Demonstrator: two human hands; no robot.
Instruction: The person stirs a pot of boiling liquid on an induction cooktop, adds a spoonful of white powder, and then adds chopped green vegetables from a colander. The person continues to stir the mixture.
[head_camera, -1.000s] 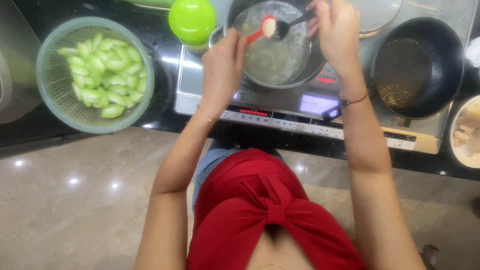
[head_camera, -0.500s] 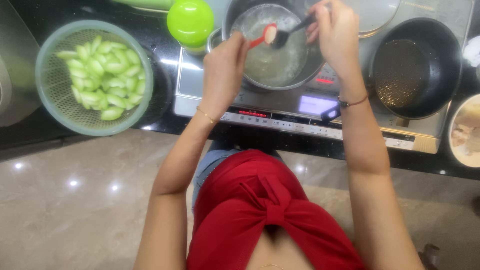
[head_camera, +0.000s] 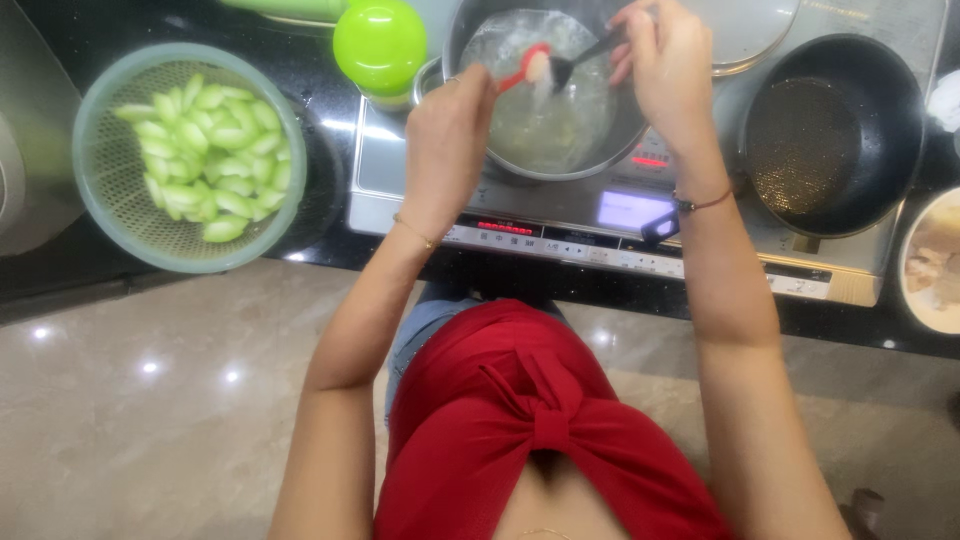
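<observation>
A steel pot (head_camera: 600, 140) with pale, steaming liquid stands on the silver induction cooker (head_camera: 560, 215). My left hand (head_camera: 450, 135) is closed around a small red spoon (head_camera: 518, 68) and holds it over the pot, a pale lump in its bowl. My right hand (head_camera: 668, 60) grips a dark utensil (head_camera: 585, 55) whose tip touches the red spoon above the liquid. A thin bracelet sits on each wrist.
A green colander (head_camera: 110, 190) of pale green vegetable slices stands on the black counter at left. A green round lid (head_camera: 380, 42) lies behind my left hand. A black pan (head_camera: 835, 130) sits on the right burner. A bowl (head_camera: 935, 265) shows at the right edge.
Both hands stay over the pot with only slight shifts. The red spoon and dark utensil remain tip to tip above the liquid.
</observation>
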